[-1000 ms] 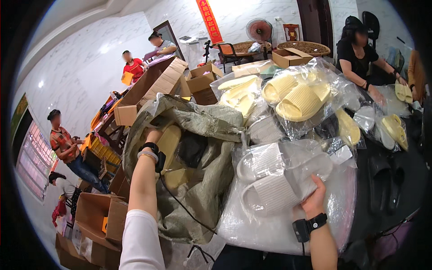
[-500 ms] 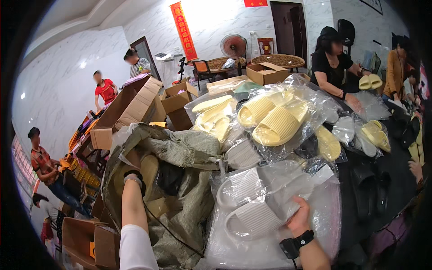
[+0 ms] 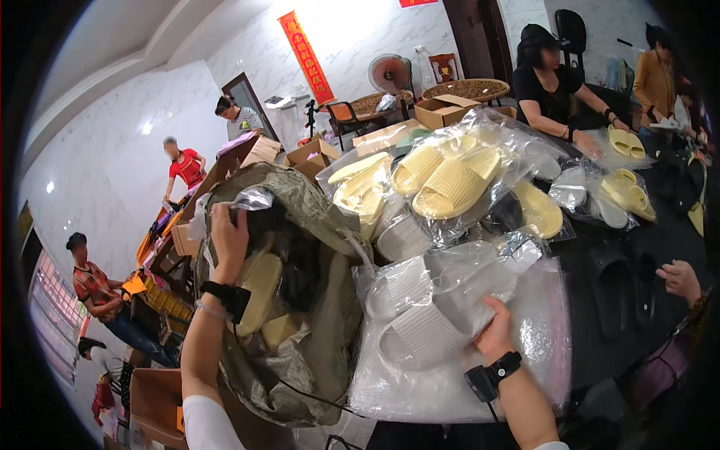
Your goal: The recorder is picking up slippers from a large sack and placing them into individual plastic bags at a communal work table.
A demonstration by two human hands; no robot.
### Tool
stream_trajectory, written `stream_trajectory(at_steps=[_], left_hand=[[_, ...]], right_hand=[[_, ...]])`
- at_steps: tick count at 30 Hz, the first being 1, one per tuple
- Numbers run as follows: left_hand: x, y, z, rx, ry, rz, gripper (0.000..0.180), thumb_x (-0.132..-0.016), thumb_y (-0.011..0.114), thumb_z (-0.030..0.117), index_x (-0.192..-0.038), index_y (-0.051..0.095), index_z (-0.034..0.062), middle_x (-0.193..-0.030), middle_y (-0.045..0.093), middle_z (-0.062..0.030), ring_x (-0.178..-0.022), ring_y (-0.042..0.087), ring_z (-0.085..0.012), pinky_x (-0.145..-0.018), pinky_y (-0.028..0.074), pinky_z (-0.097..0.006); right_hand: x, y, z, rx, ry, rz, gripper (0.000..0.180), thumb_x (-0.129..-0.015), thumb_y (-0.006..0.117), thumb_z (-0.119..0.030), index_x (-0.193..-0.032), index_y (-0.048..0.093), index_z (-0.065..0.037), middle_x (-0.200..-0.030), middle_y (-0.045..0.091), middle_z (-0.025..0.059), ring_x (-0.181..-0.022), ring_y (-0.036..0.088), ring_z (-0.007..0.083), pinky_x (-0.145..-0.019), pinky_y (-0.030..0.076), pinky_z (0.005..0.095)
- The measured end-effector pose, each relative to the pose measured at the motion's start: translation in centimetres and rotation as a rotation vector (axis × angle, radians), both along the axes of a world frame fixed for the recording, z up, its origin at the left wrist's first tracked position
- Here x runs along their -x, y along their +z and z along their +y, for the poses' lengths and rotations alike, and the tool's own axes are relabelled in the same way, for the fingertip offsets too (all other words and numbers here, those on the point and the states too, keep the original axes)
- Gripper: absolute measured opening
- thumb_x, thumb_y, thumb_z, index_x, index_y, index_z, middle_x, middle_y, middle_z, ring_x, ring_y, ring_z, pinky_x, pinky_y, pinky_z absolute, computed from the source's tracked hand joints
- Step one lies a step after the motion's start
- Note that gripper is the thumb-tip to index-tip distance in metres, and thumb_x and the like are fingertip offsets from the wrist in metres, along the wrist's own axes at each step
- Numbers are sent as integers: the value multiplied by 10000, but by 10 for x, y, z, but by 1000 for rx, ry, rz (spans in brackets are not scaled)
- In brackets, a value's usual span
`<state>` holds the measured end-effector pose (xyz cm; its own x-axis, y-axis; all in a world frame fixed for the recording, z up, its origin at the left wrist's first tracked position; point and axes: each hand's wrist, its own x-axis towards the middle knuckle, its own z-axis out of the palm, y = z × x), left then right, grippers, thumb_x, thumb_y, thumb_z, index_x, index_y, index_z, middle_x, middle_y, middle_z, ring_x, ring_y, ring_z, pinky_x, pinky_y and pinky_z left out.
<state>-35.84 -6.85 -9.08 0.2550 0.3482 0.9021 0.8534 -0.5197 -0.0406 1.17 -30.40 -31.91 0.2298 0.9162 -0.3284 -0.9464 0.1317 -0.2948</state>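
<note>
At lower centre, my right hand (image 3: 495,330) grips ribbed grey slippers (image 3: 426,336) in a clear bag (image 3: 480,279); centre-left, my left hand (image 3: 228,234) is at the olive woven sack (image 3: 324,349), grasp unclear. I judge it reach-and-hold; next needs steadiness.

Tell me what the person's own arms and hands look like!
No gloves! The left hand has a black wrist gadget and a pale band beside it. By the right hand is a black strap with a boxy black gadget and a thin black cable. A white sleeve shows on the left arm.
</note>
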Motion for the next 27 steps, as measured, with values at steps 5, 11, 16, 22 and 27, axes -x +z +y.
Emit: stream_trajectory(at_steps=[5, 11, 16, 22, 27], left_hand=[[-35, 58, -47, 129, -117, -421, 239, -875, 574, 187, -921, 489, -31, -819, 511, -134, -781, 498, -270, -746, 394, -353], [-122, 54, -75, -396, -319, -456, 238, -886, 551, 164, -1012, 480, -25, -909, 497, -137, -862, 493, -258, -790, 394, -345], [-234, 30, -71, -361, -742, -350, 247, -786, 526, 10, -1025, 467, 20, -1158, 515, -166, -1039, 483, -297, -903, 374, -377], [-318, -40, -68, 245, -801, 312, 389, -734, 676, 85, -1102, 552, 99, -1265, 490, -100, -1262, 373, -323, -1015, 307, -416], [-284, -68, -82, 296, -717, 428, 390, -779, 652, 110, -1158, 559, 131, -1319, 470, -91, -1259, 383, -313, -1021, 311, -419]], right_hand=[[2, 0, -1, -8, -15, -28, 369, -758, 593, -202, -1070, 524, -18, -1067, 573, 130, -998, 549, 295, -894, 433, 426], [1, -9, 2, -46, -34, -3, 340, -746, 601, -202, -1040, 547, -39, -1068, 578, 116, -993, 544, 281, -902, 426, 411], [2, -10, 2, -60, -9, -55, 344, -776, 571, -229, -1053, 555, -27, -1095, 582, 120, -1033, 536, 278, -931, 416, 410], [6, 3, -5, -41, 9, -8, 341, -780, 575, -212, -1060, 550, -20, -1083, 584, 122, -1017, 540, 274, -918, 426, 400], [2, -12, 2, -90, 64, 32, 316, -761, 607, -200, -1030, 557, -44, -1020, 585, 101, -981, 542, 259, -886, 432, 396]])
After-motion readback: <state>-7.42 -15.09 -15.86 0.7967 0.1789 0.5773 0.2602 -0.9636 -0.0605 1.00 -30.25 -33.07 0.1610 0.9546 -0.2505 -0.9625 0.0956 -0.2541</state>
